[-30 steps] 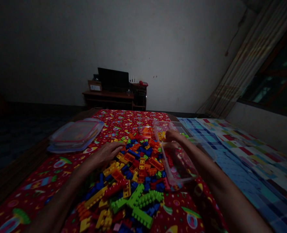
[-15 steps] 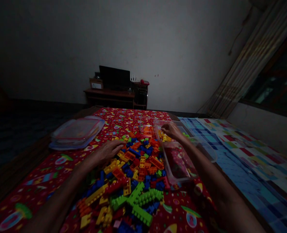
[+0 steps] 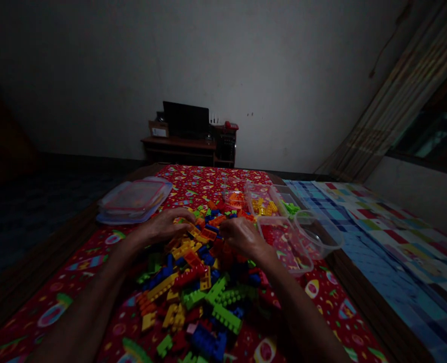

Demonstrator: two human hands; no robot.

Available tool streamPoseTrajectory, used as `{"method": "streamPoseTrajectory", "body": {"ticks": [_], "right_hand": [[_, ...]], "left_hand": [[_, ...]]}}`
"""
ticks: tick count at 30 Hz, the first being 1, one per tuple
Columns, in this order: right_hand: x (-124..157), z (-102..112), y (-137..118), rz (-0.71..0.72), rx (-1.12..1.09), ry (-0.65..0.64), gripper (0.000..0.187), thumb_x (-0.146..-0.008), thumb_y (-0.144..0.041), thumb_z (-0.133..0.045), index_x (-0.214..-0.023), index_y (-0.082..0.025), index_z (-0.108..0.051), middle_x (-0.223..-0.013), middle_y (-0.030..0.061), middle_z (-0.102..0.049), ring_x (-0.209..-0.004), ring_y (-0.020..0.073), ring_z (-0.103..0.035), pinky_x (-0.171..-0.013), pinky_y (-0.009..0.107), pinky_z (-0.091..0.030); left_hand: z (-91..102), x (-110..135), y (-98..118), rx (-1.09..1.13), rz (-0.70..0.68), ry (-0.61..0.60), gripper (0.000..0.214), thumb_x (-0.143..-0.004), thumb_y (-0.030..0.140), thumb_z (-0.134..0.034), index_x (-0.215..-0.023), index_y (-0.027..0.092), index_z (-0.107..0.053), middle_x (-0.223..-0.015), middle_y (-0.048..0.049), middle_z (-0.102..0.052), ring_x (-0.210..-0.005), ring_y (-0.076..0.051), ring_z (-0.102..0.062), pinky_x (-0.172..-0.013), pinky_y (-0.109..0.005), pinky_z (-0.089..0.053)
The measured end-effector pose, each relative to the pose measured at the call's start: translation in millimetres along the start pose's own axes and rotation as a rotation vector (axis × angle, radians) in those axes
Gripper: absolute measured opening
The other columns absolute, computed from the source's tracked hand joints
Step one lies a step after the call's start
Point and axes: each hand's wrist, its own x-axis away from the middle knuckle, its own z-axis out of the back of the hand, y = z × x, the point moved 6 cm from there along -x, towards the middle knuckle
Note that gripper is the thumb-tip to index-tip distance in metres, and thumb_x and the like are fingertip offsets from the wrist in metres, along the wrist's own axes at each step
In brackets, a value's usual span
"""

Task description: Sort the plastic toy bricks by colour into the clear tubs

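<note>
A heap of loose bricks [image 3: 195, 259], a few pieces boxed by colour

Towards the right edge of the bench [image 3: 215, 174], clear boxes [image 3: 302, 269] hold small groups: orange bricks [image 3: 235, 199], yellow bricks [image 3: 263, 207] and green bricks [image 3: 292, 208] in the farther row, red bricks [image 3: 268, 234] in a nearer box. I judge the work to be at an early stage, since most pieces lie mixed at mid-bench, spreading towards the near edge. Stacked lids [image 3: 134, 199] rest by the left edge. My left hand [image 3: 166, 224] arches at the heap's far left, thumb and fingers apart; my right hand [image 3: 244, 235] bends down into its far part, fingertips hidden, so I cannot tell whether it grips anything. In the frame half a second earlier, the right hand is at the yellow bricks' box; now it is beside the left, which keeps its place.
</note>
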Motion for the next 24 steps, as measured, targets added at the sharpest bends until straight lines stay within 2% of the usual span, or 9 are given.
{"method": "streamPoseTrajectory", "body": {"ticks": [3,6,8,11,13,16,18,21,24], "right_hand": [[1,-3,7,-0.028,0.104,-0.016,0.021,-0.080,-0.013,-0.052,-0.088,-0.019,-0.071,-0.081,0.0056,-0.071,-0.069,0.0145,-0.060,-0.055,0.025,-0.025],[2,-4,10,0.008,0.109,0.024,0.022,-0.080,-0.013,-0.052,-0.091,-0.020,-0.070,-0.084,0.0050,-0.072,-0.072,0.0149,-0.061,-0.056,0.025,-0.026],[2,-4,11,0.022,0.102,0.056,0.021,-0.081,-0.014,-0.052,-0.091,-0.020,-0.070,-0.084,0.0052,-0.072,-0.073,0.0156,-0.062,-0.056,0.025,-0.027],[1,-4,13,0.007,0.061,0.103,0.021,-0.086,-0.018,-0.051,-0.095,-0.019,-0.070,-0.081,0.0064,-0.071,-0.072,0.0168,-0.063,-0.058,0.025,-0.032],[1,-1,14,0.030,-0.002,0.182,0.026,-0.090,-0.022,-0.051,-0.109,-0.017,-0.067,-0.087,0.0090,-0.072,-0.078,0.0184,-0.064,-0.065,0.026,-0.039],[3,3,9,0.192,-0.097,0.294,0.043,-0.089,-0.024,-0.057,-0.130,-0.013,-0.054,-0.111,0.0148,-0.068,-0.099,0.0207,-0.062,-0.080,0.029,-0.043],[5,1,4,0.320,-0.129,0.277,0.044,-0.088,-0.021,-0.058,-0.131,-0.015,-0.052,-0.118,0.0142,-0.065,-0.105,0.0199,-0.060,-0.083,0.028,-0.043],[5,-1,3,0.346,-0.106,0.206,0.032,-0.087,-0.017,-0.057,-0.119,-0.018,-0.059,-0.103,0.0078,-0.069,-0.089,0.0158,-0.062,-0.073,0.023,-0.041],[2,11,19,0.169,0.002,0.243,0.018,-0.091,-0.028,-0.054,-0.100,-0.017,-0.065,-0.077,0.0028,-0.067,-0.066,0.0118,-0.057,-0.060,0.022,-0.033]], "left_hand": [[-3.6,5,-1,-0.074,0.048,-0.080,0.035,-0.070,0.039,-0.053,-0.094,0.020,-0.070,-0.104,-0.0057,-0.071,-0.098,-0.025,-0.064,-0.091,-0.034,-0.048],[-7.0,6,2,-0.148,0.069,-0.045,0.038,-0.068,0.034,-0.053,-0.099,0.019,-0.069,-0.109,-0.0072,-0.070,-0.103,-0.026,-0.063,-0.091,-0.034,-0.048],[-8.5,5,5,-0.131,0.080,-0.024,0.035,-0.071,0.037,-0.052,-0.097,0.019,-0.068,-0.104,-0.0068,-0.071,-0.099,-0.026,-0.064,-0.086,-0.033,-0.050],[-6.5,3,9,-0.034,0.088,0.002,0.032,-0.076,0.043,-0.052,-0.093,0.020,-0.065,-0.095,-0.0047,-0.071,-0.090,-0.024,-0.066,-0.078,-0.031,-0.051],[-4.6,2,14,0.070,0.079,0.024,0.033,-0.075,0.046,-0.057,-0.095,0.020,-0.061,-0.097,-0.0046,-0.071,-0.090,-0.024,-0.066,-0.077,-0.031,-0.052],[-12.6,-1,25,0.309,0.043,-0.029,0.040,-0.074,0.045,-0.062,-0.104,0.021,-0.053,-0.097,-0.0048,-0.070,-0.089,-0.024,-0.067,-0.074,-0.033,-0.053],[-21.6,-4,34,0.434,0.011,-0.074,0.043,-0.076,0.043,-0.062,-0.110,0.022,-0.048,-0.095,-0.0043,-0.071,-0.087,-0.023,-0.068,-0.072,-0.033,-0.053],[-27.4,-5,44,0.427,-0.010,-0.051,0.046,-0.079,0.046,-0.058,-0.116,0.021,-0.047,-0.090,-0.0038,-0.071,-0.083,-0.022,-0.068,-0.070,-0.033,-0.054],[-19.1,-6,44,0.256,0.016,0.056,0.049,-0.080,0.053,-0.053,-0.117,0.021,-0.053,-0.094,-0.0055,-0.071,-0.087,-0.024,-0.068,-0.073,-0.033,-0.054]]}}
